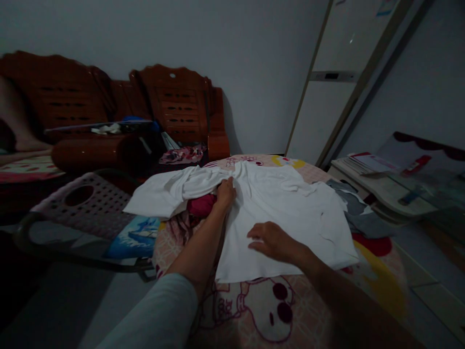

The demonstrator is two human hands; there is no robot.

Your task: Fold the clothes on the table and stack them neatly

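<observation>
A white shirt (276, 203) is lying spread over the middle of a round table, its hem nearing the front edge and one side stretching toward the right edge. The left hand (226, 193) is curling against the shirt's left side, beside a crimson cloth (202, 205); its fingertips are partly hidden, so I cannot tell whether it is gripping. The right hand (272, 238) is hovering over or resting on the shirt's lower front, fingers parted and holding nothing; contact is unclear. White fabric (163, 189) is extending past the table's left edge; whether it is joining the shirt I cannot tell. Gray clothing (363, 218) is lying at the right edge. Along the front edge, a cartoon-dog print is showing on the pink tablecloth (308, 310). A woven-back chair (87, 198) is standing off the left edge, and carved wooden seating (178, 106) is standing beyond
</observation>
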